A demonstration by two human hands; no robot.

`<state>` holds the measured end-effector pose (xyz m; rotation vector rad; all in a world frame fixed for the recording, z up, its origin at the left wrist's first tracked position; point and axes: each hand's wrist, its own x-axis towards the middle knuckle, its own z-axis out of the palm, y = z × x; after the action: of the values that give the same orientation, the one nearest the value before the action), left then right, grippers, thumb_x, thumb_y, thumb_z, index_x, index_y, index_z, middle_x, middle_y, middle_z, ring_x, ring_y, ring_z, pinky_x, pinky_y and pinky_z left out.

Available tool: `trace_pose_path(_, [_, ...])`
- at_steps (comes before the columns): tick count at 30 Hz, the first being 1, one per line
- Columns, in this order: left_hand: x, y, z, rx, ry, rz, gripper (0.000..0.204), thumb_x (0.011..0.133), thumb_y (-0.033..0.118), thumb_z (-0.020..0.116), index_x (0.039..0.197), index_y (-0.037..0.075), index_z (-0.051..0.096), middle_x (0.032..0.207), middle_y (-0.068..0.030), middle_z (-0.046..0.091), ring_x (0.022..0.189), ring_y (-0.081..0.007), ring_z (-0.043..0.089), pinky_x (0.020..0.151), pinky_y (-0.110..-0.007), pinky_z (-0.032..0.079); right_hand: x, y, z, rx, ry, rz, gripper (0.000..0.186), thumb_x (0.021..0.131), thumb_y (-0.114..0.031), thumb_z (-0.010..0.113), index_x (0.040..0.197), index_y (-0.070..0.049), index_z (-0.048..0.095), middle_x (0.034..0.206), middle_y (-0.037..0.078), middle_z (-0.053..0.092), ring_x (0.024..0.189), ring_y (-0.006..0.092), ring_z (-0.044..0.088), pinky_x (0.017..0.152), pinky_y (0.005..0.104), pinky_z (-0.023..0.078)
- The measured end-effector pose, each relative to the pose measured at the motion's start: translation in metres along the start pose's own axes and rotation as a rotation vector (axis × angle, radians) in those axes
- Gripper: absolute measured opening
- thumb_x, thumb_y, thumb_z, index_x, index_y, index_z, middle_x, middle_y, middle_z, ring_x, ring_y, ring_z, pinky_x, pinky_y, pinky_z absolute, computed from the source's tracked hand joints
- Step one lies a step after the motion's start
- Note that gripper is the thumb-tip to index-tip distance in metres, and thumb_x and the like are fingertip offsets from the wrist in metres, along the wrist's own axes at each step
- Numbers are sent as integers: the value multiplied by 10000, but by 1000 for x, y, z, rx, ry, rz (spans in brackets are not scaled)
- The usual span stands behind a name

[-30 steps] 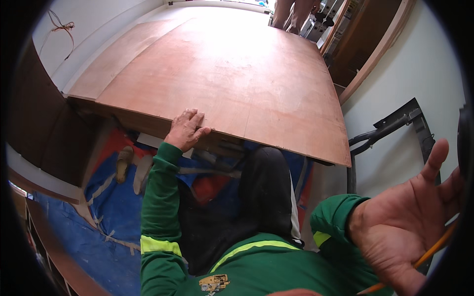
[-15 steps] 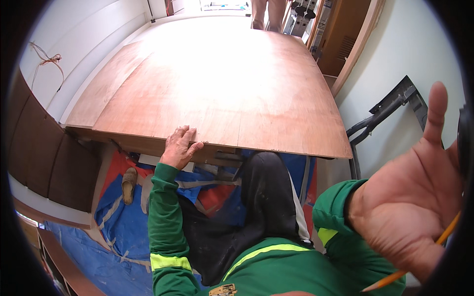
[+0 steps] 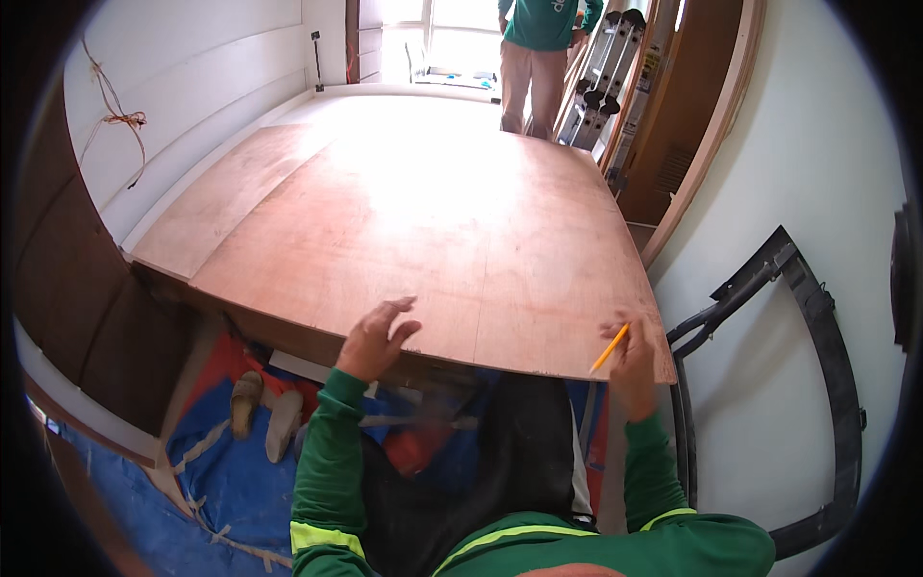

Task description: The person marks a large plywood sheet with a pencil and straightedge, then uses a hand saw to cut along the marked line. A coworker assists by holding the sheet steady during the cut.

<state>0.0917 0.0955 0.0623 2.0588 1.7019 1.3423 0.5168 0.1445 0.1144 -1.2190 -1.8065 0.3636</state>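
Observation:
A large plywood board (image 3: 413,231) fills the middle of the head view, with a narrower plywood strip (image 3: 216,192) along its left. My left hand (image 3: 380,337), fingers apart and holding nothing, is over the board's near edge; whether it touches is unclear. My right hand (image 3: 630,361), blurred by motion, holds a yellow pencil (image 3: 608,351) at the board's near right corner. My legs (image 3: 519,433) are below the near edge.
A person (image 3: 527,72) stands beyond the board, beside a folded ladder (image 3: 601,72). A black metal frame (image 3: 836,404) leans at the right wall. Shoes (image 3: 245,404) lie on blue sheeting (image 3: 207,462) at left. Loose wires (image 3: 125,120) hang on the left wall.
My right hand has swung from the far right foreground, palm up, forward onto the board's corner with the pencil. My left hand's fingers have lifted slightly. The view has tilted up, showing more of the person.

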Motion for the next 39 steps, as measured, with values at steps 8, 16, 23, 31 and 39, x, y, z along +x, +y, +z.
trace_pose_path(8, [-11,99,21,-368,-129,335,379,1042,200,736,1368,11,695,1242,-195,741,1161,-397,729,999,-443,584,-36,-88,77,217,-527,-111,107,1051,-70,651,1018,-5,729,817,227,726,785,421,761,666,476,585])
trace_pose_path(16, [-95,97,-5,-877,265,13,247,1152,210,590,1150,-15,693,1119,-133,743,1098,-288,732,977,-400,568,-55,-110,129,253,-721,-391,166,1003,-176,786,1085,-33,768,896,190,762,808,399,765,695,455,585])
trace_pose_path(23, [-256,7,-88,-1103,1306,-308,428,1174,473,523,1183,63,645,735,49,394,576,-55,318,539,-256,290,10,-45,101,42,-383,-231,173,1067,-171,712,1106,-8,757,941,182,773,812,316,760,710,400,578])
trace_pose_path(31, [-551,-149,60,-606,1134,-1560,205,1117,330,548,1085,138,613,929,-65,703,683,-204,652,546,-391,543,28,42,66,-352,-394,-137,428,1096,-322,680,1328,36,657,1265,244,679,1196,400,660,1018,497,517])
trace_pose_path(39, [-581,-141,187,119,278,-999,133,1046,173,616,1004,68,684,874,-134,671,802,-311,673,711,-481,535,-15,30,68,-310,-578,-330,559,1091,-353,682,1508,1,570,1489,256,595,1437,425,538,1206,520,420])
